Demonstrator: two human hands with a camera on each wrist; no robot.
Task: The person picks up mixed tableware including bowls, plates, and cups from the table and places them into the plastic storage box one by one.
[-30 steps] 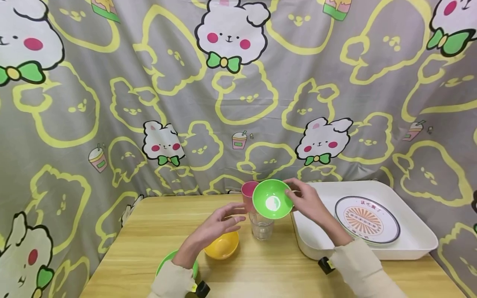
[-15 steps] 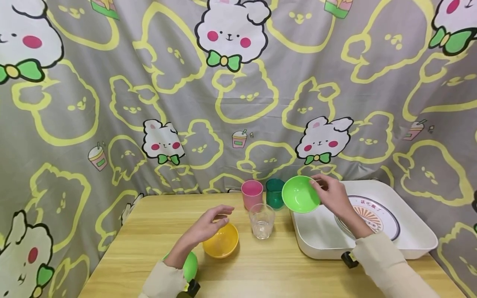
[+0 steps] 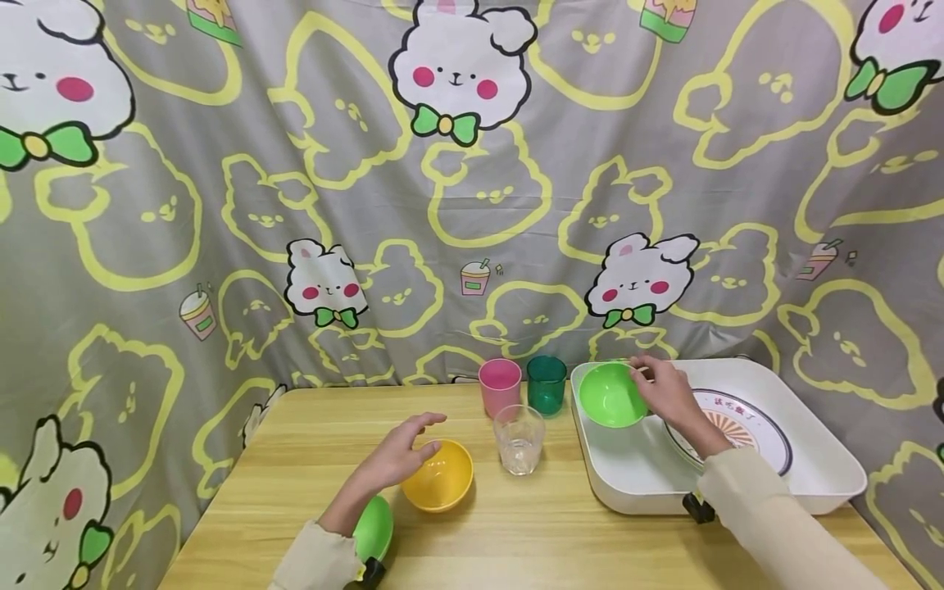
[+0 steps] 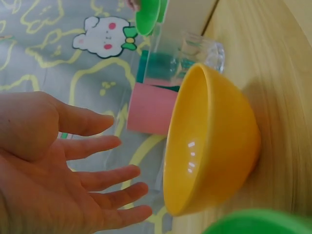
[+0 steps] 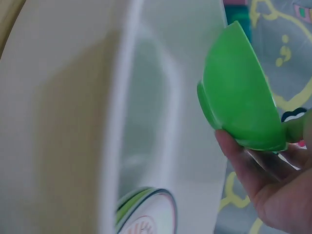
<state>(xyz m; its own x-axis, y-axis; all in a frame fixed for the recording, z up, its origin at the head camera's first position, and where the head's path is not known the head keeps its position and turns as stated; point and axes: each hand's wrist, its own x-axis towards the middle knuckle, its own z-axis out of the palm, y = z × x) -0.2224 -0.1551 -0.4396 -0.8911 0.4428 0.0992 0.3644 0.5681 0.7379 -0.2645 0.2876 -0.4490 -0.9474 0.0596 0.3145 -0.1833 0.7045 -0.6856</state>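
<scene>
A small green plastic bowl [image 3: 611,396] is gripped at its rim by the right hand [image 3: 667,392] and held tilted over the far left corner of the white rectangular plastic tray [image 3: 826,459] — whether it touches the tray floor cannot be told. A round patterned plate [image 3: 760,438] lies in the tray, to the right of the bowl. The left hand [image 3: 398,452] is held with fingers spread and relaxed, grasping nothing, just over the near left rim of a yellow plastic bowl [image 3: 442,476] on the wooden table [image 3: 516,533]. A clear glass tumbler [image 3: 519,439] stands right of the yellow bowl; a pink plastic cup [image 3: 499,387] and a dark green plastic cup [image 3: 546,384] stand beyond it. A second green bowl [image 3: 374,528] lies near the left forearm.
</scene>
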